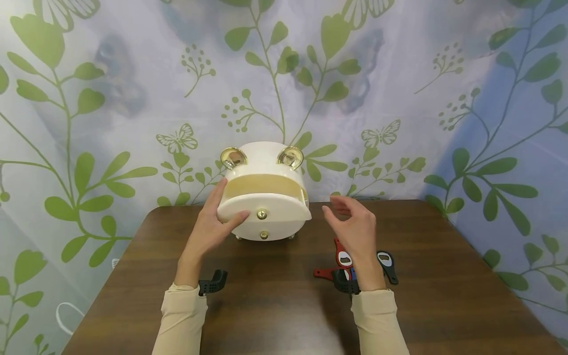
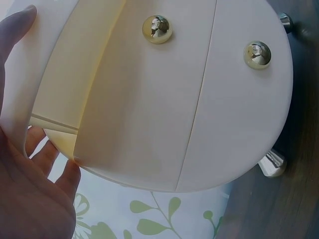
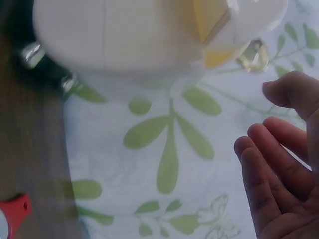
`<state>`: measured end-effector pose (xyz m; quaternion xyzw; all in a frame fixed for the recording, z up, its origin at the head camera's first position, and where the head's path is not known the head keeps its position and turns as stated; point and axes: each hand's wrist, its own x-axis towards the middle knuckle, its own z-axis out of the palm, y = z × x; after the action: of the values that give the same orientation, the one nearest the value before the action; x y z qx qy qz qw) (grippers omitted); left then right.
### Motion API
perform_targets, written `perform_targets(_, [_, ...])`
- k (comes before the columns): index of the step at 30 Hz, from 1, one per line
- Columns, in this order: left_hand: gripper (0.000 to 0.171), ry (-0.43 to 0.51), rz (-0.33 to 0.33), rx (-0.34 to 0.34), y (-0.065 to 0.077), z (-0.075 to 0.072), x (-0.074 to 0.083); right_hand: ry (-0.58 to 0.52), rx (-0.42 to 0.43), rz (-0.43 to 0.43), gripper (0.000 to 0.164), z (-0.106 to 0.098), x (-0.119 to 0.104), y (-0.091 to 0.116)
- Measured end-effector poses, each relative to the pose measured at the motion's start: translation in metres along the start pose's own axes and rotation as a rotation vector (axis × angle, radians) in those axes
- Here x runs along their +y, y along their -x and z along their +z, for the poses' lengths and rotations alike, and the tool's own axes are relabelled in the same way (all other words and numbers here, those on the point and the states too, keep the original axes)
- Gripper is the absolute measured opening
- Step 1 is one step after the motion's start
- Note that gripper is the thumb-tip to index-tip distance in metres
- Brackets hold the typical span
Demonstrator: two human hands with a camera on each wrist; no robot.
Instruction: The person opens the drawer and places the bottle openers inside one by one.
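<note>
A white rounded drawer box [image 1: 262,228] with gold ear-like discs [image 1: 290,157] and small feet stands at the back of the table. Its upper drawer [image 1: 248,204] is pulled out, showing a cream interior, while the lower one sits flush; each has a gold knob [image 2: 157,29]. My left hand [image 1: 208,222] is at the box's left side, fingertips touching the edge by the open drawer and thumb extended across the front. To the right, apart from the box, my right hand [image 1: 355,224] hovers with loosely bent fingers and nothing in them.
Several bottle openers lie on the table [image 1: 275,315] under and around my right wrist: a red one [image 1: 343,258], another red one [image 1: 324,272], a dark one [image 1: 387,266] and a partly hidden blue one. A leaf-patterned cloth [image 1: 151,98] hangs right behind the table's back edge.
</note>
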<state>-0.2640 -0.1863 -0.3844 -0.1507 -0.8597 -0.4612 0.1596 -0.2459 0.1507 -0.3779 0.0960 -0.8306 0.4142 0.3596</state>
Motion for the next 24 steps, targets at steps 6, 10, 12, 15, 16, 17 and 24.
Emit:
perform_targets(6, [0.100, -0.008, -0.006, 0.003, 0.001, 0.000, -0.001, 0.119, -0.078, 0.102, 0.030, -0.004, 0.018, 0.001])
perform_targets(10, [0.100, -0.008, -0.006, 0.004, 0.001, 0.001, -0.001, 0.166, -0.132, 0.186, 0.033, -0.006, 0.030, 0.003])
perform_targets(12, [0.099, -0.011, -0.004, 0.005, 0.001, 0.002, -0.002, 0.184, -0.178, 0.242, 0.035, -0.007, 0.036, 0.005])
perform_targets(15, [0.099, -0.013, -0.006, 0.006, 0.001, 0.002, -0.002, 0.222, -0.259, 0.328, 0.040, -0.004, 0.048, 0.009])
perform_targets(16, [0.099, -0.012, -0.007, 0.006, 0.001, 0.002, -0.003, 0.237, -0.286, 0.354, 0.041, -0.002, 0.053, 0.011])
perform_targets(17, [0.099, -0.012, -0.008, 0.005, 0.001, 0.002, -0.003, 0.250, -0.308, 0.376, 0.042, 0.000, 0.058, 0.013])
perform_targets(24, [0.100, -0.010, -0.003, 0.006, 0.000, 0.002, -0.003, 0.282, -0.354, 0.447, 0.042, 0.016, 0.091, 0.027])
